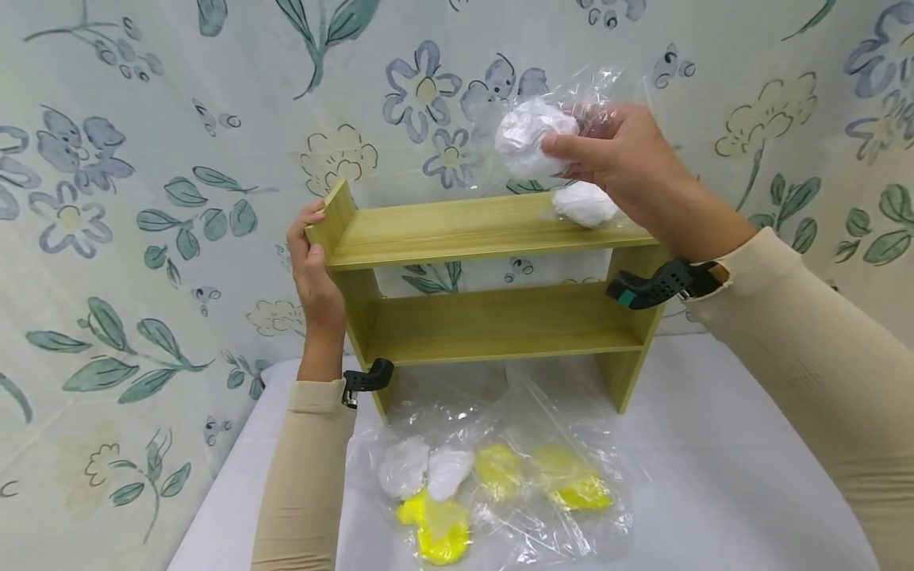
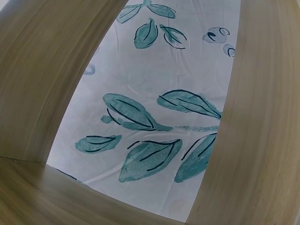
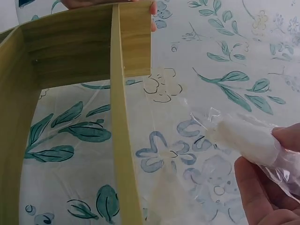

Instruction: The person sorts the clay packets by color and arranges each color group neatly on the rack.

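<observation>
My left hand (image 1: pixel 314 281) grips the upper left side panel of a small two-tier wooden shelf (image 1: pixel 443 230), fingertips over its outer edge. Above the right end of the top board, my right hand (image 1: pixel 628 166) pinches a clear plastic bag holding a white lump (image 1: pixel 531 136). The right wrist view shows the bagged white lump (image 3: pixel 248 138) between thumb and fingers, off to the side of the shelf. A second white lump (image 1: pixel 585 205) sits on the top board just below that hand, partly covered by it. Only shelf boards (image 2: pixel 267 112) and cloth appear in the left wrist view.
In front of the shelf, clear plastic bags with white lumps (image 1: pixel 403 468) and yellow lumps (image 1: pixel 443 543) lie on the white-covered table (image 1: pixel 714 444). A floral cloth (image 1: pixel 178 341) hangs behind and at the left.
</observation>
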`<state>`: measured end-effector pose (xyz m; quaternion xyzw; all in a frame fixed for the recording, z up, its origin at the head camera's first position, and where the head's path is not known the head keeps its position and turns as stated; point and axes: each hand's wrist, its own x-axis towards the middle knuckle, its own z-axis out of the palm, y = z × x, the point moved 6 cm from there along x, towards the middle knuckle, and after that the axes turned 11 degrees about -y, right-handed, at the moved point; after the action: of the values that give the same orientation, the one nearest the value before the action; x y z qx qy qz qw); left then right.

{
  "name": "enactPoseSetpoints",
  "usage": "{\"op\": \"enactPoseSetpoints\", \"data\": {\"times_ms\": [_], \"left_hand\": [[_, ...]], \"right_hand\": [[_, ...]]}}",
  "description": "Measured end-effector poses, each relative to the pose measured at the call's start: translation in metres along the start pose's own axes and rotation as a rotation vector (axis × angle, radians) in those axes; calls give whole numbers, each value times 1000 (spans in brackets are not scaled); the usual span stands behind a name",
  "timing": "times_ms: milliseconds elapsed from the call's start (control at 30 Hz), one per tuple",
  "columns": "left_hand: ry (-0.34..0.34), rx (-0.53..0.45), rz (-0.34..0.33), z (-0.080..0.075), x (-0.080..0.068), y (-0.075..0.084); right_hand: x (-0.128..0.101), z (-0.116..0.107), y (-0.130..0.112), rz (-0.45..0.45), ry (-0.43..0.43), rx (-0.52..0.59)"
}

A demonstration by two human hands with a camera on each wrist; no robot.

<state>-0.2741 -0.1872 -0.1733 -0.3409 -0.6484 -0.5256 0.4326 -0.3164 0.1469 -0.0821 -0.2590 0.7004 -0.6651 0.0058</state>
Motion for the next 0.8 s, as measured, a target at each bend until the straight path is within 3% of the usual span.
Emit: {"op": "enactPoseSetpoints", "data": {"times_ms": [267, 567, 800], "left_hand": [[-5, -14, 11, -1, 0, 1], [3, -31, 21, -1, -1, 1], [-4, -9, 17, -1, 0, 3]], "right_hand": [[5, -2, 21, 169, 48, -247], [4, -1, 26, 187, 84, -466], [3, -3, 24, 257, 112, -652]]}}
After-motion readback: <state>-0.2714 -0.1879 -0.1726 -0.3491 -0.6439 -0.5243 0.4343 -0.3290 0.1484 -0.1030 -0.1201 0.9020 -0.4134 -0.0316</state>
